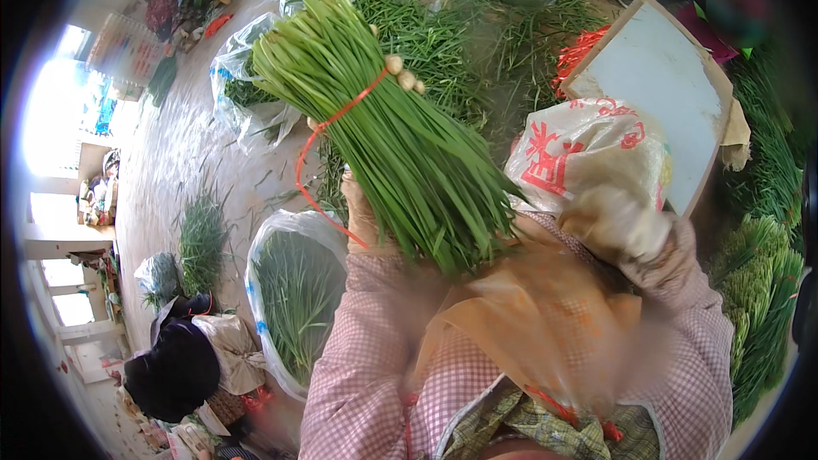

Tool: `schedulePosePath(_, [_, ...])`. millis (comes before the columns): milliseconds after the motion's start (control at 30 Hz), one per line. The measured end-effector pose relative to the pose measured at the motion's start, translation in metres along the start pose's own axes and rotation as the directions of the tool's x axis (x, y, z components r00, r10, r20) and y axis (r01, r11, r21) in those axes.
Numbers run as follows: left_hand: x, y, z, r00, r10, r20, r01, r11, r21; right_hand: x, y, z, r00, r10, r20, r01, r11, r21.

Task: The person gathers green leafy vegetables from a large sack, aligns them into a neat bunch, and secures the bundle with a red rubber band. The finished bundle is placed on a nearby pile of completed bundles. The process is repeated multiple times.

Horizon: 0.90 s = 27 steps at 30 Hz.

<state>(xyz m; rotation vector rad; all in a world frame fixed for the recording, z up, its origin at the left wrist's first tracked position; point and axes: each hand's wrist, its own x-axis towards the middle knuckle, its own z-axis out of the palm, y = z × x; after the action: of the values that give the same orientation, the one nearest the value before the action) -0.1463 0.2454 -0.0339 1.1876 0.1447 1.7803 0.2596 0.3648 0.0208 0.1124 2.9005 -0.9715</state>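
A large bundle of long green leafy stalks [390,134], likely garlic chives, lies tilted across the view, held up by my left hand [395,70]. Pale fingertips show at both edges of the bundle; the rest of that hand is hidden beneath it. An orange-red plastic tie [348,105] runs across the bundle, and its loose tail hangs down to my left sleeve. My right hand [601,217], blurred and in a worn pale glove, is apart from the bundle, beside a white plastic sack with red print [575,147] over my knee. Whether it holds anything is unclear.
A white board with brown edges [658,83] leans at right, beside red ties [578,57]. Tied green bundles [760,281] lie at far right. Loose greens [422,32] lie ahead in clear plastic. A plastic bag of greens [297,300] stands at left, near a person in dark clothing [172,370].
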Motion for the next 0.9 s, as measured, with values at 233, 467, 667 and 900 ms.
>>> schedulePosePath(233, [0.017, -0.033, 0.089, 0.975, -0.202, -0.092, 0.206, 0.978, 0.032, 0.039, -0.026, -0.049, 0.809, 0.109, -0.577, 0.278, 0.795, 0.539])
schedulePosePath(467, [0.026, -0.052, 0.139, 0.824, -0.49, -0.282, 0.551, 0.808, 0.206, 0.036, -0.067, -0.141, 0.523, 0.086, -0.848, 0.501, 0.774, 0.387])
schedulePosePath(667, [0.01, -0.075, 0.138, 0.6, -0.724, -0.339, 0.574, 0.686, -0.447, 0.038, -0.041, -0.124, 0.77, -0.397, -0.5, 0.227, 0.902, -0.367])
schedulePosePath(900, [-0.016, -0.081, 0.128, 0.678, -0.652, -0.339, 0.538, 0.755, -0.376, 0.049, -0.027, -0.111, 0.811, -0.473, -0.343, 0.287, 0.834, -0.472])
